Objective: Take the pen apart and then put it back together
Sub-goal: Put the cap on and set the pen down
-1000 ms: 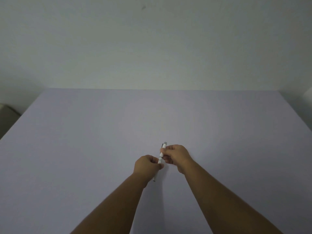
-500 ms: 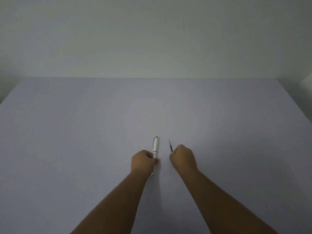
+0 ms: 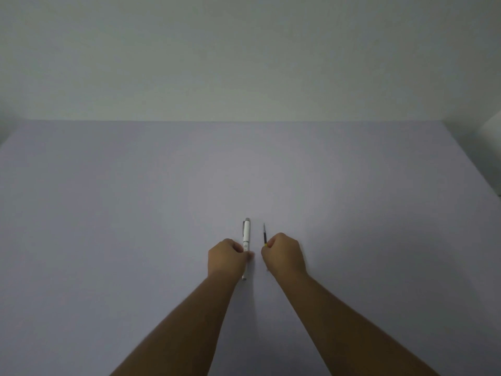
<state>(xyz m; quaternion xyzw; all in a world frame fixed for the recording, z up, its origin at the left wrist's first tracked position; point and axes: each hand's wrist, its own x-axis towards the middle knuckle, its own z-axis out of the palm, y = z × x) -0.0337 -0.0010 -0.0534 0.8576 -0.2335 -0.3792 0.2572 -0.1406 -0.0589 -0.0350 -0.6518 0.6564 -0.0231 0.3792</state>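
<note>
My left hand [image 3: 226, 257] is closed around a white pen body [image 3: 246, 234] with a grey clip end pointing away from me; its lower tip shows below the fist. A short gap to the right, my right hand [image 3: 284, 253] is closed on a thin dark refill [image 3: 264, 234], whose pointed tip sticks out above the fist. The two pen parts stand roughly parallel and apart, just above the pale lilac table [image 3: 135, 213].
The table's far edge meets a plain pale wall [image 3: 244, 63]. A white object [image 3: 492, 130] shows at the right edge beyond the table's corner.
A second ago both hands held the pen together. The hands have since drawn apart sideways, the right one carrying the refill, the left one keeping the white body. Little differs from half a second ago.
</note>
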